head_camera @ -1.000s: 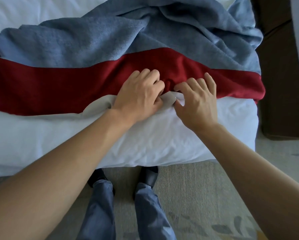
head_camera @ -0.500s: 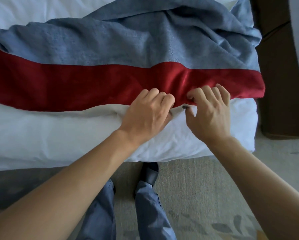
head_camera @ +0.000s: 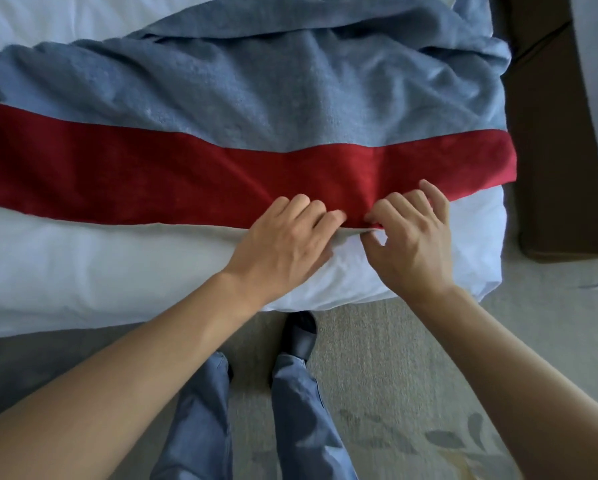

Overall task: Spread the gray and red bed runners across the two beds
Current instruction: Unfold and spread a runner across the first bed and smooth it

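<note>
Nearest the camera, blue trouser legs (head_camera: 200,420) and one dark shoe (head_camera: 299,336) stood on patterned carpet (head_camera: 377,375) at the foot of the bed (head_camera: 83,271). Two bare forearms reached up over the white duvet. Left hand (head_camera: 283,244), fingers curled, gripped the near hem of the bed runner (head_camera: 152,174) where red met white. Right hand (head_camera: 411,237) just beside it, thumb and forefinger pinching the same hem, other fingers loosely bent on the red. The hands were near each other, not touching. The runner lay across the bed width: red band closest, fairly flat, running off frame left and reaching the bed's right edge. Beyond it the gray part was rumpled, bunched in folds toward the far right. Past that, plain white bedding. Brown furniture (head_camera: 560,133) stood right of the bed.
</note>
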### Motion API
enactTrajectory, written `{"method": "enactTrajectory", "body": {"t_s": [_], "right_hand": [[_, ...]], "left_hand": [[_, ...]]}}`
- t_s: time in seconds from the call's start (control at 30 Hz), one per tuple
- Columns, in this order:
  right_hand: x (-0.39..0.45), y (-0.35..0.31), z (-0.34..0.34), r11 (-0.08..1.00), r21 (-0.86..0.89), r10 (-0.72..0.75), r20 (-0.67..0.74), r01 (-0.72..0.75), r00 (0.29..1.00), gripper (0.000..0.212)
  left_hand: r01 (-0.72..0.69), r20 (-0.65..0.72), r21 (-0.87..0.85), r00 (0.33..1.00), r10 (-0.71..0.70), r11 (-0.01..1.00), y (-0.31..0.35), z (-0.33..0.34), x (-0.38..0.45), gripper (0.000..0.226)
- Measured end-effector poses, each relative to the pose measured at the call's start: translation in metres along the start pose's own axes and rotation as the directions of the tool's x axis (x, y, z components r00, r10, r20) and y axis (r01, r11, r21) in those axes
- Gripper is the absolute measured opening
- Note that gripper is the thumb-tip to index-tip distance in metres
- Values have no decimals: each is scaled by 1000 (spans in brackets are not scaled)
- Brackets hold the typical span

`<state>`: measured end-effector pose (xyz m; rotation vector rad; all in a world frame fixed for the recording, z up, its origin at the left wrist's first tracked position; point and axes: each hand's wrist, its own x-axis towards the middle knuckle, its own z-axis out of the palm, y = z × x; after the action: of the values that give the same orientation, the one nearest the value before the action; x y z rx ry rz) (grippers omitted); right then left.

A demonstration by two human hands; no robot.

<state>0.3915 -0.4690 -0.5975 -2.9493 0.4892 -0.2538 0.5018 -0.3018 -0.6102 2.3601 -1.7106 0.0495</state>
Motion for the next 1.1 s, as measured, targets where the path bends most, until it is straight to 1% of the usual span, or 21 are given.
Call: {"method": "enactTrajectory", "body": {"t_s": [0.07,0.13,0.17,0.23,0.27,0.33,0.4,0.5,0.6,0.67,0.7,0.8,0.9,1.0,1.07,1.1], "right_hand": [[-3,-4,3,1000,-12,-3,54,4,999,10],[-10,-8,7,1000,-21,8,98,-6,995,11],[-11,-10,9,1000,-21,17,96,-16,995,11],[-4,-17,10,1000,-12,3,58,-2,998,11],[3,-21,10,1000,-8,-19,23,20,1000,12],[22,-28,11,999,3,-47,-68,47,997,12],[42,-27,9,1000,11,-12,-127,13,992,8],[51,-21,7,999,17,47,-111,-45,993,14],[28,-24,11,1000,-15,-18,1,18,1000,14],[11,-27,16,998,-38,-41,66,43,997,15],[8,-30,19,998,-36,-44,70,47,997,16],[17,-44,24,997,8,-78,25,78,997,16],[19,-48,28,993,2,-121,14,121,993,14],[7,-44,23,998,-16,-66,44,66,997,21],[8,-50,20,999,-23,-42,59,43,997,21],[10,-57,20,998,-14,-53,64,54,997,19]], "left_hand": [[19,42,24,999,-20,1000,2,3,-9,11],[89,11,24,996,-89,996,7,1,-10,16],[130,-22,7,991,-130,991,7,-1,-5,16],[190,-107,-27,976,-192,981,5,-7,10,16],[199,-148,-33,968,-201,979,1,-10,20,16],[188,-197,-29,962,-190,982,-9,-14,39,13],[156,-221,-28,962,-158,987,-17,-16,51,10],[142,-171,-48,974,-148,989,-25,-16,40,4],[203,-50,-30,978,-205,979,-33,-8,11,9],[225,-8,-10,974,-226,974,-34,-1,-2,15],[236,-1,-6,972,-236,972,-32,0,-4,17],[253,-8,-10,967,-253,967,-24,2,0,17],[224,37,-40,974,-223,974,-19,3,-10,11],[178,85,-21,981,-175,984,-34,0,-29,7],[208,82,-24,975,-206,978,-45,-3,-34,8],[227,66,-31,972,-225,973,-46,-6,-35,9]]}}
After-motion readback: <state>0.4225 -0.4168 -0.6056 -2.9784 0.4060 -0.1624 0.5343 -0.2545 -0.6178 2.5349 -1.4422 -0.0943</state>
